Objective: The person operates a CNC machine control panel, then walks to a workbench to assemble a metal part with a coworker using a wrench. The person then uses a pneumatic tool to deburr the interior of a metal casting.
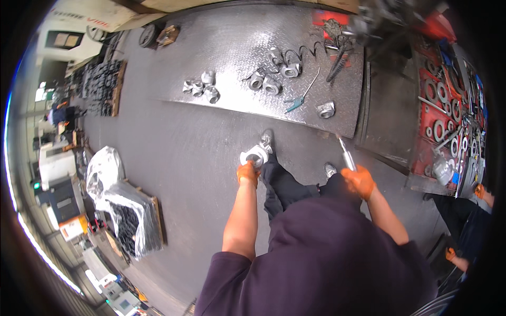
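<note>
Bench (205, 45) edge crosses your 12 o'clock, ahead of both hands; grey floor (190, 152) spreads toward 10. Left grip (247, 173), at 11, curls around a silver metal fitting (255, 154) held short of that edge. Right grip (360, 182), at 1, clasps a slim silver tool (347, 156), tip toward the bench.

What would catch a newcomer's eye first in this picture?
Probably the bright orange gloves: near the middle, the left hand holds a silvery metal part, while the right hand, further right, grips a slim silvery tool. Beyond them gleams a patterned metal plate, with similar-looking pieces in groups and a teal air gun lying on it.
</note>
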Tool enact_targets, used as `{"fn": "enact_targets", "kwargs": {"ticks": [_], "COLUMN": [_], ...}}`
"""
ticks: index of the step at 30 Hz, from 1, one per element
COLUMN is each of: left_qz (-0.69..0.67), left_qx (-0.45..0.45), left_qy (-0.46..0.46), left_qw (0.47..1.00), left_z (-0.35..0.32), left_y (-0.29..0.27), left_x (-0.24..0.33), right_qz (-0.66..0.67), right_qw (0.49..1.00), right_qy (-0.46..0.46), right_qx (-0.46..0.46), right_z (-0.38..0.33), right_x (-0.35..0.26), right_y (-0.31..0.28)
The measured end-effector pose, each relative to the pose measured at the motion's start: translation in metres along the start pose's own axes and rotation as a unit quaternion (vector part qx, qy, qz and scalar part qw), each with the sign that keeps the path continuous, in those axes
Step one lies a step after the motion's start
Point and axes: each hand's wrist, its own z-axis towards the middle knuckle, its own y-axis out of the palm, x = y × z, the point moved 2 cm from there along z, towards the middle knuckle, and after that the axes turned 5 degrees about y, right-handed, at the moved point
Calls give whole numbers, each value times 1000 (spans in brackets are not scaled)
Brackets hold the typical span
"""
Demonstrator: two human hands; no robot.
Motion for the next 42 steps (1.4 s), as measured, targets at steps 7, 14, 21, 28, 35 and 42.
{"fn": "enact_targets", "kwargs": {"ticks": [7, 14, 21, 28, 35, 42], "left_qz": [543, 444, 221, 315, 765, 820], "left_qx": [-106, -197, -243, -137, -320, -377], "left_qy": [52, 297, 153, 93, 294, 343], "left_qw": [831, 822, 932, 935, 475, 261], "left_z": [223, 492, 504, 513, 478, 455], "left_y": [162, 207, 230, 206, 229, 137], "left_x": [118, 63, 61, 53, 113, 104], "right_qz": [185, 156, 107, 152, 170, 309], "right_qw": [941, 922, 922, 909, 923, 904], "right_qy": [158, 294, 303, 277, 224, 154], "right_qx": [237, 198, 216, 273, 263, 253], "right_z": [38, 54, 91, 110, 98, 48], "right_x": [61, 33, -14, -73, -58, -45], "right_y": [122, 252, 311, 316, 323, 323]}}
